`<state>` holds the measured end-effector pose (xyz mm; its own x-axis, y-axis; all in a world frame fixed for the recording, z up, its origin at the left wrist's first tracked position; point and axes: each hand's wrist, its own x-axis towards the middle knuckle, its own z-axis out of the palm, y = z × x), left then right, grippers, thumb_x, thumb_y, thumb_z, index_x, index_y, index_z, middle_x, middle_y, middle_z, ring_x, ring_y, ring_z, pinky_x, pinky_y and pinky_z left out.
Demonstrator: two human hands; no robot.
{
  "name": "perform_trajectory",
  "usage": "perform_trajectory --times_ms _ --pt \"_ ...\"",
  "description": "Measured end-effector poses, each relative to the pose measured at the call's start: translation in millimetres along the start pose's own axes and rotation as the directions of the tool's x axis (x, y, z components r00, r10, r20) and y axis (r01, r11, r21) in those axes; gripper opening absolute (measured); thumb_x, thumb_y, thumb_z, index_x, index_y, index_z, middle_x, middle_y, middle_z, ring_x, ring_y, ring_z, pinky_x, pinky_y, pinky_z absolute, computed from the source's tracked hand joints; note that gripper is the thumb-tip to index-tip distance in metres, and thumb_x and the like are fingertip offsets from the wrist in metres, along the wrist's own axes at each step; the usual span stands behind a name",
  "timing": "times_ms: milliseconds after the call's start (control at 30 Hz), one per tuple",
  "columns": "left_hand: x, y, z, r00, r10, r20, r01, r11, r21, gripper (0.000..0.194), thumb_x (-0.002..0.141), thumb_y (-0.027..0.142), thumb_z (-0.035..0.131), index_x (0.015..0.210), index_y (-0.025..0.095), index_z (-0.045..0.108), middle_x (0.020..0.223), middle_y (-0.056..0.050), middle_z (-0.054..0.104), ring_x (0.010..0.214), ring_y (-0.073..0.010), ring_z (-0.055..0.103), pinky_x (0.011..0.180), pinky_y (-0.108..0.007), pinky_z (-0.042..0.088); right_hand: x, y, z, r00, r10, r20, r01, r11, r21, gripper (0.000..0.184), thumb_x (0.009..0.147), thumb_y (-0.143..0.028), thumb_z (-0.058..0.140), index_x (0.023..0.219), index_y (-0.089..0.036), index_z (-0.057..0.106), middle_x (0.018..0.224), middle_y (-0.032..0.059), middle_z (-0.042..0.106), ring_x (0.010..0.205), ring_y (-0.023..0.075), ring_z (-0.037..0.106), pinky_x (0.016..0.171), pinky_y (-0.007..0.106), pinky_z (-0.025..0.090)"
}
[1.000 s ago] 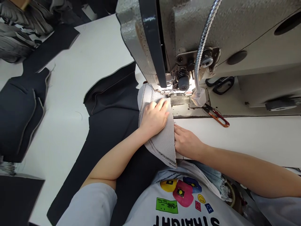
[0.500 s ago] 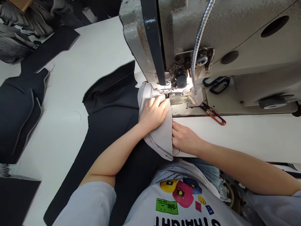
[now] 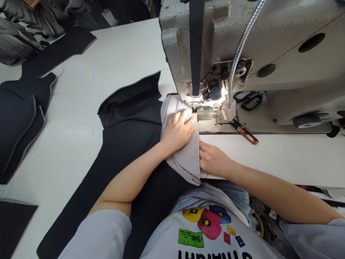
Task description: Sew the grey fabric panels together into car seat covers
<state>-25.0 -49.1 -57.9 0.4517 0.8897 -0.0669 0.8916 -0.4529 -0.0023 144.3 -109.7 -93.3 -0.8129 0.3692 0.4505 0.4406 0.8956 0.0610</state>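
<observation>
Barely anything's moved since half a second ago; mostly the view has swung a bit, so the sewing machine (image 3: 272,39) sits farther right, with both hands in about the same spots. Closest in is the wearer's white printed shirt (image 3: 161,237), right up at the near edge of the white table (image 3: 285,156). Right hand (image 3: 214,160) is just past that edge, fingers against the side of the gray textured piece (image 3: 188,158); can't tell if they're pinching it, since the thumb's hidden. Left hand (image 3: 179,133) lies on top of the piece, fingers unclenched and pressing down. That piece sits over a big dark cloth (image 3: 129,140), its far end by the lit needle area. Orange-handled snips (image 3: 246,133) lie right of there, with black-handled scissors (image 3: 250,100) a bit farther back beside the machine. Off left, the table carries more dark cut pieces (image 3: 16,126) and a stray thread (image 3: 88,127). Way back in the dim far-left corner, there's a heap of gray cloth (image 3: 47,18).
</observation>
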Motion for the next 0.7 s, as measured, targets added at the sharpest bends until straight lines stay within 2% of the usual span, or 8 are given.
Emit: perform_trajectory --times_ms 167,367,533,633,667,700 --pt "4 -3 3.7 0.999 0.021 -0.044 -0.021 1.000 0.010 0.047 0.101 0.036 0.038 0.143 0.020 0.052 0.152 -0.018 0.041 0.130 -0.0361 0.043 0.099 -0.048 0.043 1 -3 2 0.997 0.071 -0.032 -0.070 0.997 0.024 0.026 0.089 -0.006 0.049 0.082 -0.015 0.073 0.080 0.0095 0.068 0.086 0.0220 0.065 0.103 0.041 0.052" --pt "17 -13 8.8 0.993 0.052 -0.107 -0.051 0.999 0.014 0.044 0.099 0.032 0.040 0.138 0.021 0.058 0.144 -0.017 0.050 0.129 -0.0351 0.044 0.099 -0.048 0.043 4 3 11 0.982 0.169 -0.090 -0.158 0.981 0.115 0.028 0.092 -0.006 0.046 0.086 -0.013 0.072 0.089 0.0119 0.069 0.102 0.0231 0.064 0.103 0.040 0.053" --pt "19 -19 9.1 0.981 0.116 -0.155 -0.109 0.993 0.050 0.044 0.097 0.028 0.039 0.133 0.018 0.062 0.140 -0.018 0.054 0.126 -0.0360 0.049 0.100 -0.051 0.044 9 7 4 0.982 0.191 -0.007 -0.188 0.969 0.162 0.023 0.094 -0.010 0.048 0.092 -0.012 0.071 0.096 0.0115 0.072 0.103 0.0221 0.064 0.102 0.037 0.051" --pt "16 -22 8.9 0.950 0.231 -0.212 -0.227 0.973 0.045 0.043 0.096 0.026 0.039 0.129 0.016 0.065 0.139 -0.019 0.055 0.123 -0.0371 0.054 0.102 -0.055 0.043 -12 -10 -9 0.971 0.234 0.047 -0.238 0.957 0.168 0.029 0.100 -0.017 0.043 0.112 -0.014 0.069 0.120 0.0151 0.068 0.113 0.0219 0.062 0.101 0.038 0.050" --pt "17 -25 10.0 0.929 0.263 -0.260 -0.265 0.964 0.026 0.043 0.096 0.027 0.040 0.132 0.020 0.062 0.142 -0.017 0.054 0.123 -0.0382 0.055 0.102 -0.057 0.044 -26 -19 -12 0.972 0.229 0.048 -0.234 0.951 0.201 0.032 0.101 -0.018 0.040 0.117 -0.016 0.068 0.129 0.0150 0.065 0.117 0.0206 0.060 0.101 0.037 0.048" --pt "19 -28 12.0 0.911 0.278 -0.305 -0.293 0.956 -0.004 0.046 0.095 0.029 0.043 0.139 0.029 0.055 0.149 -0.011 0.049 0.126 -0.0386 0.053 0.103 -0.060 0.043 -44 -30 -14 0.978 0.204 0.054 -0.211 0.939 0.272 0.033 0.102 -0.019 0.040 0.121 -0.019 0.067 0.134 0.0131 0.062 0.121 0.0181 0.058 0.103 0.034 0.046"
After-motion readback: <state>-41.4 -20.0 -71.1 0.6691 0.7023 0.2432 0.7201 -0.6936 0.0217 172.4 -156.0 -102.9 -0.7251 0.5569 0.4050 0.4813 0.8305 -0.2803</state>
